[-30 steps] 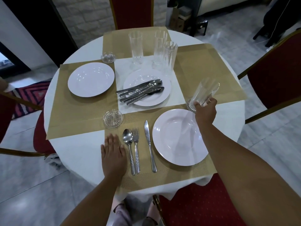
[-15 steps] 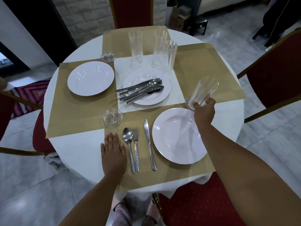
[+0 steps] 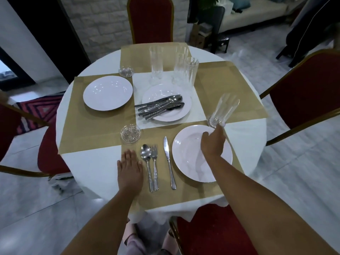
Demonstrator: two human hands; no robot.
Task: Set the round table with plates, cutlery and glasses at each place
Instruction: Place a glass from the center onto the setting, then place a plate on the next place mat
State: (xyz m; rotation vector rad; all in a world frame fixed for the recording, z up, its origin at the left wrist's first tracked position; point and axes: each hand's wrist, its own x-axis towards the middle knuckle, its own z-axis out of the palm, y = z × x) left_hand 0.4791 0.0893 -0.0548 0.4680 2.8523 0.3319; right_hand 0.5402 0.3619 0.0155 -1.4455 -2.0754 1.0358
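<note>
On the round table's white cloth (image 3: 92,172) the near gold placemat (image 3: 184,192) carries a white plate (image 3: 184,162), with a spoon (image 3: 146,162), fork (image 3: 155,162) and knife (image 3: 168,159) to its left. A tall clear glass (image 3: 223,109) stands just beyond the plate's far right rim. My right hand (image 3: 213,144) hovers over the plate, one fingertip at the glass's base and the thumb spread away from it. My left hand (image 3: 129,168) rests flat on the mat's left edge beside the spoon. The left placemat holds a second white plate (image 3: 107,92).
A center plate (image 3: 185,109) carries several pieces of cutlery (image 3: 160,107). Three tall glasses (image 3: 190,72) stand behind it. Small glass dishes sit near (image 3: 130,134) and far (image 3: 126,71). Red chairs (image 3: 309,91) ring the table; the right and far placemats (image 3: 220,80) are bare.
My right hand has drawn back from the glass toward me and now sits over the near plate, its grip released. The glass stays beyond the plate. My left hand has not moved.
</note>
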